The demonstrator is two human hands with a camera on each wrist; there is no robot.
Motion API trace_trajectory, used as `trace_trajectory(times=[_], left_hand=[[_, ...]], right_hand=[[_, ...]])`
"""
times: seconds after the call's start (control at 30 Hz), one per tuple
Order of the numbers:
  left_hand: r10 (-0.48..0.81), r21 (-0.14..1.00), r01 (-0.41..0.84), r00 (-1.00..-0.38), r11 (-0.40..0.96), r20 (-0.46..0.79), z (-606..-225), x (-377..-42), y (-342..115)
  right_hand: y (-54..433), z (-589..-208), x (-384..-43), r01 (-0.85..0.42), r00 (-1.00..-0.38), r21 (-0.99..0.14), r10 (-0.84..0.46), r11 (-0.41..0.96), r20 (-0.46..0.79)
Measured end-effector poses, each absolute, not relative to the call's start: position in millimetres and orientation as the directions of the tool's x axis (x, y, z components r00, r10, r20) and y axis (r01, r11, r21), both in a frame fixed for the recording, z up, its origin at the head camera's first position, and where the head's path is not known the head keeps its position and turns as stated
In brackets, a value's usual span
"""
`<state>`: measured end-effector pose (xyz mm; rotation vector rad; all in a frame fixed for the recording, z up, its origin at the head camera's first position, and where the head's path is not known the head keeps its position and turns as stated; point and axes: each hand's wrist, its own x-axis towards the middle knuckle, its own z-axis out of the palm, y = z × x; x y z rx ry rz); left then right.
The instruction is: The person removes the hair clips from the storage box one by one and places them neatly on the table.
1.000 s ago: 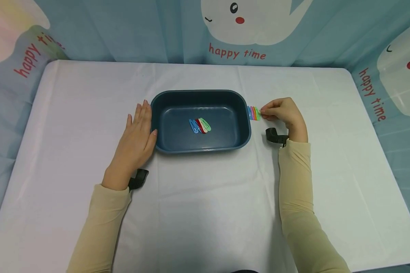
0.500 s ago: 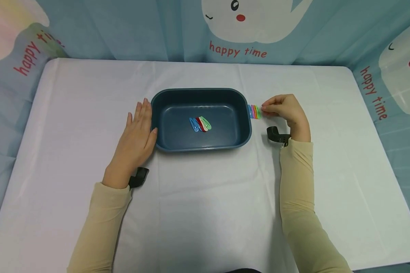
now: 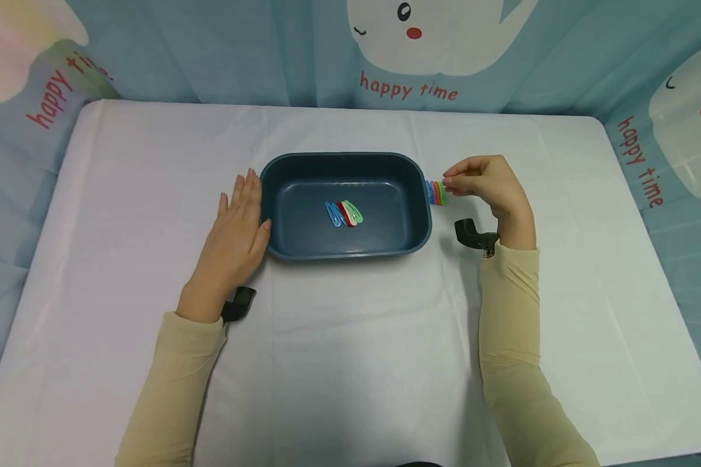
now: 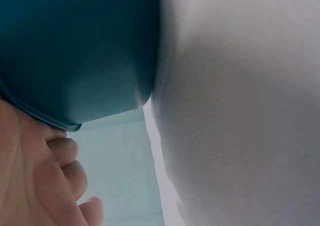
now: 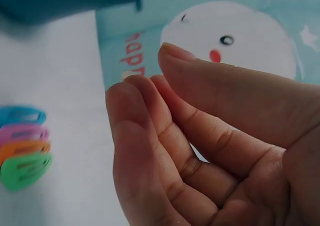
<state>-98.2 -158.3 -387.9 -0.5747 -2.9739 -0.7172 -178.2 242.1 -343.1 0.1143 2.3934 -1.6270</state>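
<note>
A dark blue rectangular tub (image 3: 350, 251) stands on the table, and several snap hair clips (image 3: 343, 213) in blue, red, white and green lie on its floor. My left hand (image 3: 226, 243) rests with straight fingers along the tub's left wall; in the left wrist view, the left hand (image 4: 40, 171) touches the tub's rim (image 4: 50, 122). Against the outside of the right wall is a row of hair clips (image 3: 436, 192), seen in the right wrist view as blue, pink, orange and green clips (image 5: 25, 148). My right hand (image 3: 491, 191) hovers beside them, thumb and fingertips apart, holding nothing.
A white cloth (image 3: 350, 363) covers the table. Behind it hangs a light blue curtain (image 3: 228, 52) with printed white figures and red lettering. Black camera mounts (image 3: 474, 235) sit at both wrists.
My right hand has drawn back and lifted a little from the row of hair clips, and its fingertips have parted. The left hand and the tub stay in place.
</note>
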Motion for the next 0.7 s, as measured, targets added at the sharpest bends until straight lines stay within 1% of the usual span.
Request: trace_trajectory(times=[0.23,0.47,0.7], left_hand=[[0.348,0.436,0.363,-0.930,0.823,0.118,-389,-94,-160],[0.344,0.438,0.366,-0.930,0.821,0.131,-389,-95,-160],[0.346,0.437,0.365,-0.930,0.822,0.125,-388,-97,-159]], right_hand=[[220,-327,-168,0.131,-0.966,-0.912,-0.156,0.390,-0.206],[189,-315,-167,0.041,-0.941,-0.889,-0.282,0.456,-0.188],[161,-306,-167,-0.014,-0.914,-0.854,-0.352,0.521,-0.200]])
